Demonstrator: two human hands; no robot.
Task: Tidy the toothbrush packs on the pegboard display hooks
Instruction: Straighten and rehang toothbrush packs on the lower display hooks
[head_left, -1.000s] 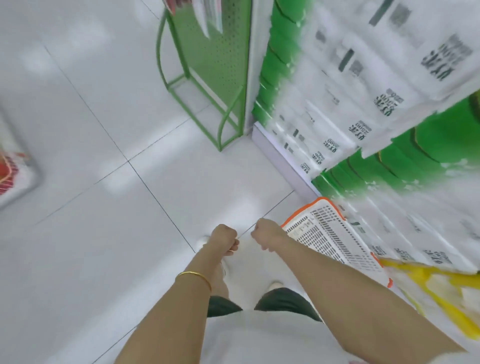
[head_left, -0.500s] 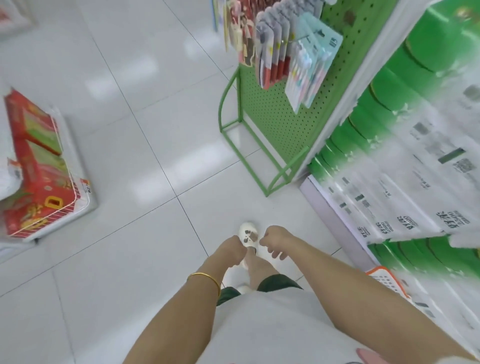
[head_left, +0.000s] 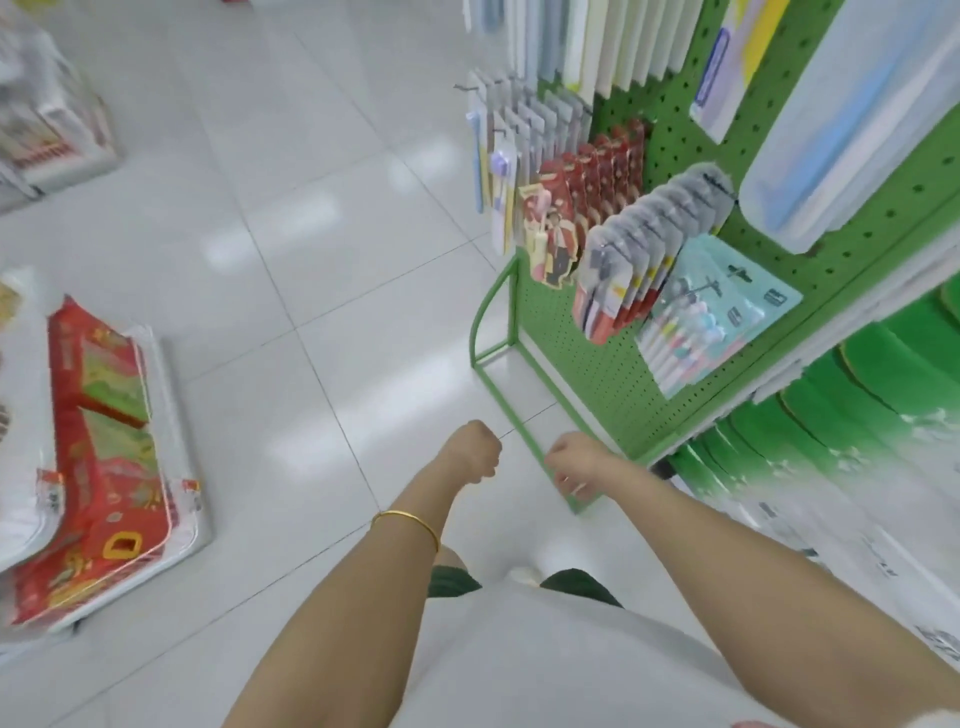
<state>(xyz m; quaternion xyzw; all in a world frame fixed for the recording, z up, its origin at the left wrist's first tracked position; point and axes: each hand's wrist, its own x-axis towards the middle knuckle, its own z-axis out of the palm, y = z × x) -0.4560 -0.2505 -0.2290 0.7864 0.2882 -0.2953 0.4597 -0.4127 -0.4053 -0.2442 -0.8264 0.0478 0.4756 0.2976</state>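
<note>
No wording here is legible to you. Print on the toothbrush packs (head_left: 639, 260) hanging from the green pegboard (head_left: 587, 364) is blurred, and yellow markings on the red boxes (head_left: 98, 467) at your left are smeared beyond reading.

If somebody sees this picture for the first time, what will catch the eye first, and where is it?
The bright green pegboard stands on the right, with toothbrush packs hanging on it in crowded rows. On the left, red boxes lie on a low white shelf. Low in the middle, the left hand, with a gold bangle on its wrist, and the right hand hold nothing.
</note>
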